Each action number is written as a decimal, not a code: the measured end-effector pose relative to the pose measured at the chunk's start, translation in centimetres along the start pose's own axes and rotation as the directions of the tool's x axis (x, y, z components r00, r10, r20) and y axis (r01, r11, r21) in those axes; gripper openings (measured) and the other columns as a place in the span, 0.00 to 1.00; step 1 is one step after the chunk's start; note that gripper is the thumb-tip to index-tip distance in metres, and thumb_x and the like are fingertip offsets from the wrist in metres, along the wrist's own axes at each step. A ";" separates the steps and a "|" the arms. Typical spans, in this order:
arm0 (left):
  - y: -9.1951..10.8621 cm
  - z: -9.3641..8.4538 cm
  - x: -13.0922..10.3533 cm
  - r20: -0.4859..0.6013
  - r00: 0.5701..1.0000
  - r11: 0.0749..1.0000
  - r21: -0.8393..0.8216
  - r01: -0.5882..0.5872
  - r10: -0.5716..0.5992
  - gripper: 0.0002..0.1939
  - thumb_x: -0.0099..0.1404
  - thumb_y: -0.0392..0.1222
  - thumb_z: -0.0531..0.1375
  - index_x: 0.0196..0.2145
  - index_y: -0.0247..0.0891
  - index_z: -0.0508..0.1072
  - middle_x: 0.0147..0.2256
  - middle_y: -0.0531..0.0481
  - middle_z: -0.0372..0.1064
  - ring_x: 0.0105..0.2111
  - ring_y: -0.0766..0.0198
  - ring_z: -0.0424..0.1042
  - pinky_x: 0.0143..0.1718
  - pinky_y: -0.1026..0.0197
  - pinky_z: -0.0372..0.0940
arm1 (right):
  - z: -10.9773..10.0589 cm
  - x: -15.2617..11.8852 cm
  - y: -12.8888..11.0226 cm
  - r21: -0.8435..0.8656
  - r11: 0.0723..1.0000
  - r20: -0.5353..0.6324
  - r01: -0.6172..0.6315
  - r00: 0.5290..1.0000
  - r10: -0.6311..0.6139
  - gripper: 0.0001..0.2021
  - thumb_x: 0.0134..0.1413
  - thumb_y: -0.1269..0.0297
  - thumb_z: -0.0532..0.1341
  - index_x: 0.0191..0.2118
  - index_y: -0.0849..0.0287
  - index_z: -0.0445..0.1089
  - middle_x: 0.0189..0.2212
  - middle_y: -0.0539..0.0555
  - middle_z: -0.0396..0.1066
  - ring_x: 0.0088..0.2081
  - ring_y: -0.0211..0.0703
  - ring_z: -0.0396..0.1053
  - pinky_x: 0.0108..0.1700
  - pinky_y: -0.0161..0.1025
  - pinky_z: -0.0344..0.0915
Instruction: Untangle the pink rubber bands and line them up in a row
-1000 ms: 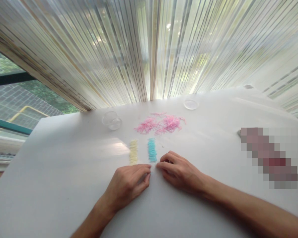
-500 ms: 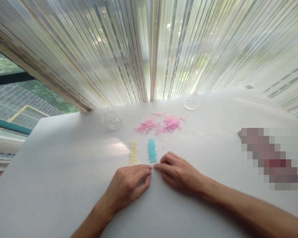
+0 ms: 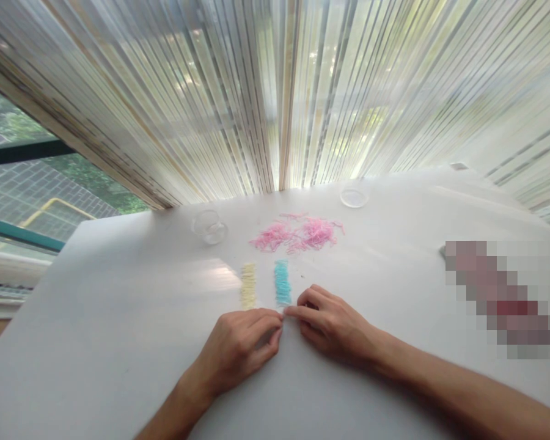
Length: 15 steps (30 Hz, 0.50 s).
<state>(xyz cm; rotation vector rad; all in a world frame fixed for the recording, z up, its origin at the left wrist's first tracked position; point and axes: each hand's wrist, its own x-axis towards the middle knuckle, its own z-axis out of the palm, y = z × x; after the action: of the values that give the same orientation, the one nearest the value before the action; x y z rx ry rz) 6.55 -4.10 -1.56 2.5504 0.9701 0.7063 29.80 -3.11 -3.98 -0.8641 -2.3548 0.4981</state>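
Observation:
My left hand (image 3: 245,342) rests on the white table with its fingers curled. Its index fingertip lies just below a column of short light-blue pieces (image 3: 282,283). From the other side my right hand (image 3: 332,321) comes in, also closed, and the two index fingertips almost meet at the column's lower end. Whatever is between the fingertips is too small to make out. To the left, a matching column of pale-yellow pieces (image 3: 248,286) runs parallel to the blue one. Beyond both columns lies a loose heap of thin pink pieces (image 3: 318,232), with a smaller pink clump (image 3: 275,235) beside it.
Two clear round dishes or lids (image 3: 216,233) overlap at the back left. Another clear round lid (image 3: 354,197) lies at the back right. A blurred-out item (image 3: 499,293) is on the right of the table (image 3: 96,342). A striped curtain (image 3: 238,91) hangs along the far edge.
The view has tilted slightly, so everything sits a little lower. Both hands stay at the blue column's lower end, and their fingertips have shifted only slightly.

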 end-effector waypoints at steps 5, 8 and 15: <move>0.1 -0.1 0.0 0.004 1.000 1.000 -0.022 0.016 -0.016 0.08 0.66 0.30 0.58 0.41 0.39 0.73 0.38 0.50 0.79 0.36 0.64 0.79 0.38 0.64 0.72 | 0.0 0.0 0.0 -0.005 1.000 0.013 -0.022 1.000 0.022 0.12 0.60 0.75 0.57 0.46 0.58 0.73 0.34 0.56 0.69 0.37 0.44 0.66 0.38 0.38 0.70; 0.1 -0.2 0.0 -0.020 0.996 0.994 -0.057 0.089 -0.091 0.07 0.66 0.32 0.59 0.41 0.39 0.74 0.33 0.53 0.79 0.30 0.66 0.77 0.32 0.67 0.70 | 0.2 -0.1 0.1 0.021 1.000 -0.043 -0.012 0.999 0.013 0.13 0.58 0.76 0.57 0.46 0.59 0.73 0.34 0.56 0.69 0.36 0.43 0.66 0.37 0.38 0.70; 0.5 0.1 -0.1 -0.013 0.984 0.979 -0.106 0.175 -0.178 0.05 0.65 0.33 0.60 0.38 0.39 0.75 0.28 0.56 0.77 0.19 0.71 0.69 0.24 0.69 0.64 | 0.0 0.2 -0.4 0.172 0.983 -0.186 0.059 0.982 -0.027 0.12 0.62 0.70 0.60 0.50 0.58 0.70 0.36 0.56 0.73 0.38 0.42 0.70 0.40 0.38 0.72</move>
<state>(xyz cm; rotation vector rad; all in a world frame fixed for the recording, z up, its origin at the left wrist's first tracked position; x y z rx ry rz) 6.84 -4.53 -1.45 2.3366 1.1198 0.7153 29.50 -3.30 -3.72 -0.7423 -2.1219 0.5750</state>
